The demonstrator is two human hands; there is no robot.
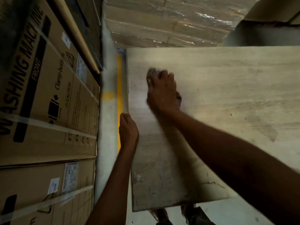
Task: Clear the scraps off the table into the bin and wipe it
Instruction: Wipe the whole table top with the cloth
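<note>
A pale wood-grain table (pixel 227 88) fills the right half of the view. My right hand (pixel 162 93) lies on its left part, pressing a crumpled grey rag (pixel 151 73) flat against the top; the rag shows past the fingertips and under the palm. My left hand (pixel 128 130) rests on the table's left edge, fingers curled over the rim, holding nothing else. Motion blur smears both hands. No scraps or bin are visible.
Tall cardboard washing-machine boxes (pixel 45 95) strapped with tape stand close on the left. A narrow strip of grey floor with a yellow line (pixel 119 82) runs between them and the table. Shrink-wrapped cartons (pixel 170 21) are stacked behind. My shoes (pixel 191 213) show below the near edge.
</note>
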